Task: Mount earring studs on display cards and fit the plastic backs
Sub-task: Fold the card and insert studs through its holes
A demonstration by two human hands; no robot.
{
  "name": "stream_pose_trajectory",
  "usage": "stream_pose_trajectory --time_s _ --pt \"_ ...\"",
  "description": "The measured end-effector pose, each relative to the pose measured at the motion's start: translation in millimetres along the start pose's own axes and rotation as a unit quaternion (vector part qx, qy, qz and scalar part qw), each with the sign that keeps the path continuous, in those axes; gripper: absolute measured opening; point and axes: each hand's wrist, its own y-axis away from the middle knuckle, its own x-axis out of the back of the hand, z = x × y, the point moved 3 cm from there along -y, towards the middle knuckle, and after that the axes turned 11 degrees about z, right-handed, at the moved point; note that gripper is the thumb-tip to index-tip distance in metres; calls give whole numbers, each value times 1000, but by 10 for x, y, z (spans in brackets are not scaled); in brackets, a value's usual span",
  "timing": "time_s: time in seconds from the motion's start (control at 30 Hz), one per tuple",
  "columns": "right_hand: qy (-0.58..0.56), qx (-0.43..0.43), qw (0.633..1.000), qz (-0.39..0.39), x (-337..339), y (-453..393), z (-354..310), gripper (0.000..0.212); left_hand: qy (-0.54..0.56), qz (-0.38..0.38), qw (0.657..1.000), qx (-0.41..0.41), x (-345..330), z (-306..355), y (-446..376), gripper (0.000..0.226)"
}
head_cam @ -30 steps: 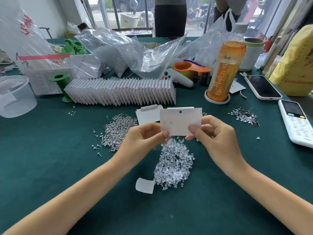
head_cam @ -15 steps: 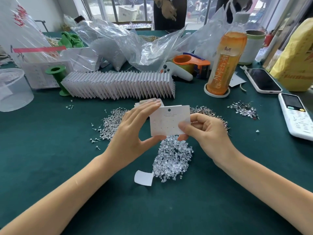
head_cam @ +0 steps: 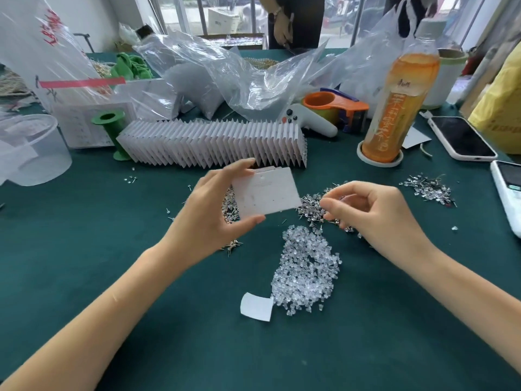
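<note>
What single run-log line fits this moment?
left hand: holds display card | right hand: over stud pile, pinch contents unclear | backs pile: untouched

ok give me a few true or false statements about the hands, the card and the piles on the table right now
1. The left hand holds the white display card between thumb and fingers. True.
2. The right hand also grips the card. False: it is apart from the card, fingers curled over the pile of earring studs.
3. The pile of clear plastic backs lies nearer the person than the studs. True.
4. The orange drink bottle lies on its side. False: it stands upright.
5. The row of finished cards lies beyond the held card. True.
</note>
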Motion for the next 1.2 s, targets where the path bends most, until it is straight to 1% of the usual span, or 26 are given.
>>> stream_pose_trajectory --time_s 0.07,0.13,0.2,0.27,0.43,0.6,0.8,0.93,1.0,1.07,1.13,1.2 --pt "104 70 991 -34 -90 -10 -47 14 -15 8 1000 26 66 -119 -16 80" --pt "180 135 969 -99 -305 22 -133 14 -23 13 999 46 94 -197 -1 80" --pt "203 178 950 -159 -563 53 -215 13 -24 19 998 56 99 -244 37 81" --pt "221 209 935 -185 -789 67 -266 14 -19 26 997 71 107 -283 74 81" --pt "265 239 911 -206 -1081 83 -273 17 -17 41 995 94 133 -358 95 76" --pt "269 250 909 -197 -1129 93 -270 18 -29 41 994 98 143 -376 84 77" --pt "270 272 905 -185 -1156 129 -268 11 -54 32 995 72 134 -329 81 77" --pt "294 300 890 -179 -1132 134 -263 10 -60 32 995 70 139 -299 79 76" --pt "284 295 896 -171 -1081 134 -267 8 -61 28 995 70 133 -290 85 76" --pt "248 255 920 -164 -996 105 -271 4 -54 22 996 67 120 -275 94 75" --pt "174 189 951 -169 -907 40 -268 8 -38 13 996 74 103 -259 105 76" --pt "78 136 973 -169 -817 -40 -287 13 -16 -2 997 79 78 -241 115 78"
